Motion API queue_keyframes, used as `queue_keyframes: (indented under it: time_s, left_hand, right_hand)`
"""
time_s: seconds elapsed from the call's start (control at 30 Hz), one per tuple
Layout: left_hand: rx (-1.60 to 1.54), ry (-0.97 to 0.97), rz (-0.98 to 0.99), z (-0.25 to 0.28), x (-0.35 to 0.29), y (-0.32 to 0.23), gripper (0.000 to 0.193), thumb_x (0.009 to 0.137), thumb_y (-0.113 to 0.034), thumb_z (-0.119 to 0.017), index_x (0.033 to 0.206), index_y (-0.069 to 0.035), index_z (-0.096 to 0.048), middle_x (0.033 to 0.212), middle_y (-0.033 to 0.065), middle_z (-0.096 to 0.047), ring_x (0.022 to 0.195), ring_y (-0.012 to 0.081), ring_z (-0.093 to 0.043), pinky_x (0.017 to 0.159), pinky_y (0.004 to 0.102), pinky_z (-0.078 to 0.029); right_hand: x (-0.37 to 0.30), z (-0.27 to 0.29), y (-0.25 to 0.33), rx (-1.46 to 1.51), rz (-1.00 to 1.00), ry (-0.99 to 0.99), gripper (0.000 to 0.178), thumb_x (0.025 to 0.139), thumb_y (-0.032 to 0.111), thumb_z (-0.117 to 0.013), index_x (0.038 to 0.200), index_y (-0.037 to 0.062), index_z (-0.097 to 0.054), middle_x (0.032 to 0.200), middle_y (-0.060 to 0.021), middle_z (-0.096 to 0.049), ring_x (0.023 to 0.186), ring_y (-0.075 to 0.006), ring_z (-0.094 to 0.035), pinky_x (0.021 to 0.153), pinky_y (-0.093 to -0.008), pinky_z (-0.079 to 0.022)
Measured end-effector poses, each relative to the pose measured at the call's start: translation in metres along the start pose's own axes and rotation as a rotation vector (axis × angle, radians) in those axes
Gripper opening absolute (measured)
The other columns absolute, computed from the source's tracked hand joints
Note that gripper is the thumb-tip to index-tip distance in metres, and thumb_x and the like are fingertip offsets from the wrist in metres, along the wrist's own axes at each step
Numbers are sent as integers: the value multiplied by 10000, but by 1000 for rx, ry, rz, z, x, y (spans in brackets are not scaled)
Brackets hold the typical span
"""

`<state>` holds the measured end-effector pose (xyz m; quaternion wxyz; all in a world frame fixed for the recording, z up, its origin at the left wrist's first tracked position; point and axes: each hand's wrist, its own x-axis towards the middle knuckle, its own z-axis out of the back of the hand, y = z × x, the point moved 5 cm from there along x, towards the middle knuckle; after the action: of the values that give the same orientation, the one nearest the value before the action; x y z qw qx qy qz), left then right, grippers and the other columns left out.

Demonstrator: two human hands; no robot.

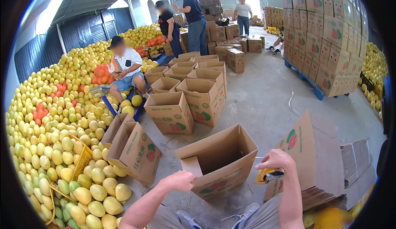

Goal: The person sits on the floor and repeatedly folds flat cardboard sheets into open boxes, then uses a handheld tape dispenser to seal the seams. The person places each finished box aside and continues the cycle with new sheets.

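An open cardboard carton (225,178) with green and red print stands tilted in front of my legs, its mouth facing up. My left hand (180,181) is closed on the near left edge of this carton, by a folded-in flap. Right of the carton, my right hand (277,159) is closed round a yellow and black hand tool (264,176), whose exact kind I cannot make out. The tool hangs apart from the carton, next to a tall stack of flattened cartons (319,159). The inside of the carton is mostly in shadow.
Yellow pomelos (62,154) are heaped along the left, with a yellow crate (82,163) among them. Several open cartons (169,112) stand ahead. One person (126,68) sits by the heap; others stand farther back. Packed cartons rise on a blue pallet (305,79) at right.
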<state>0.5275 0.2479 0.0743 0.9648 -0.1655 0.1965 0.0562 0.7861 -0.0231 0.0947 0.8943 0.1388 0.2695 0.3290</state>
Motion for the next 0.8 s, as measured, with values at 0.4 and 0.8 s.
queue_keyframes:
  time_s: [0.4,0.8]
  left_hand:
    - [149,-52,55,8,-28,35,305,810,-168,-642,1077,-145,-787,933,203,-746,923,412,-713,836,507,-567]
    - [164,-293,139,10,-32,0,610,750,-730,-739,827,-132,-826,683,138,-723,682,344,-725,654,419,-577]
  right_hand:
    - [-70,68,-16,52,237,-329,668,632,304,-854,1224,24,-723,1117,-128,-735,1057,-244,-707,951,-350,-545]
    - [-70,8,-50,1378,442,-614,647,751,-63,-528,1397,-72,-519,1257,-138,-646,1088,-197,-675,962,-334,-578]
